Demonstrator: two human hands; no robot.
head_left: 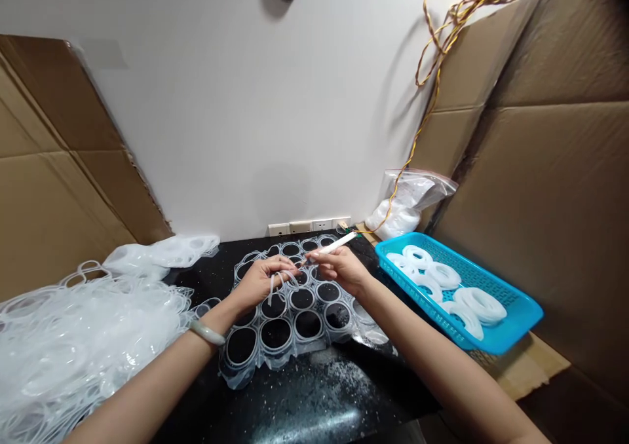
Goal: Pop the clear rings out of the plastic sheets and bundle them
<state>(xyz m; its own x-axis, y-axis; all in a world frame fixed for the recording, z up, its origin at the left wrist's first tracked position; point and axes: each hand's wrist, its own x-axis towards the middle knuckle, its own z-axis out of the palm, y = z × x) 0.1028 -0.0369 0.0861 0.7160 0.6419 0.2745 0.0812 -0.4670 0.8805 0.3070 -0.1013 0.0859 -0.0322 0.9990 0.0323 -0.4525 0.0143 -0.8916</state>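
Left hand: [260, 281] closed, thumb and fingers pinching a thin white plastic strip [271, 290] that hangs below the fingers; a pale bangle [207, 333] sits on the wrist.

Right hand: [341, 267] closed, gripping a slim white stick [339, 245] whose tip points toward the left hand, just beside it.

Under the hands: a clear plastic sheet punched with round holes [255, 365] lies flat on a black speckled table [314, 398], centre of the frame. Both hands hover just above it.

Lower left: a large heap of clear plastic scrap [73, 346] spills in from the frame edge, close beside the left forearm.

Right: a blue plastic tray [521, 313] holds coils of white rings [479, 303], near the right forearm.

Behind: a white wall [221, 103] with power sockets [309, 226], a zip bag of white material [407, 198], and a twisted yellow-brown cord [442, 44].

Edges: cardboard panels [49, 169] on the left and cardboard panels [550, 202] on the right wall in the scene.

Open room: black tabletop, flecked with white, runs below the sheet toward the bottom edge.
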